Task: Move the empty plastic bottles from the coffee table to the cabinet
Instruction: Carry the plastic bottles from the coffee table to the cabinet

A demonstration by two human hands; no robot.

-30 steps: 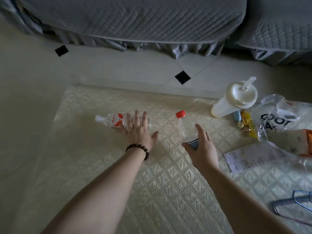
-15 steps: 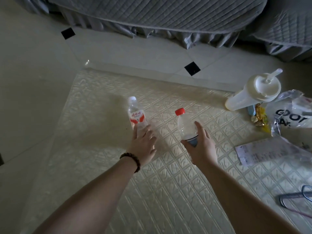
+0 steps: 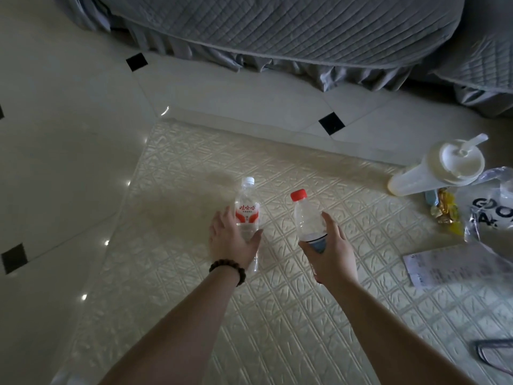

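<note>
- Head view: my left hand (image 3: 233,240) grips the white-capped bottle (image 3: 247,209), upright above the coffee table (image 3: 194,273); my right hand (image 3: 330,254) grips the red-capped bottle (image 3: 305,218) just beside it.
- The table's left edge runs close to my left arm, with tiled floor (image 3: 69,176) beyond; the far edge lies near the grey sofa (image 3: 305,31).
- At right, a lidded cup (image 3: 433,173), a plastic bag (image 3: 491,207) cut off by the frame, and a paper slip (image 3: 449,265).
- Both bottle bases are hidden behind my hands.
</note>
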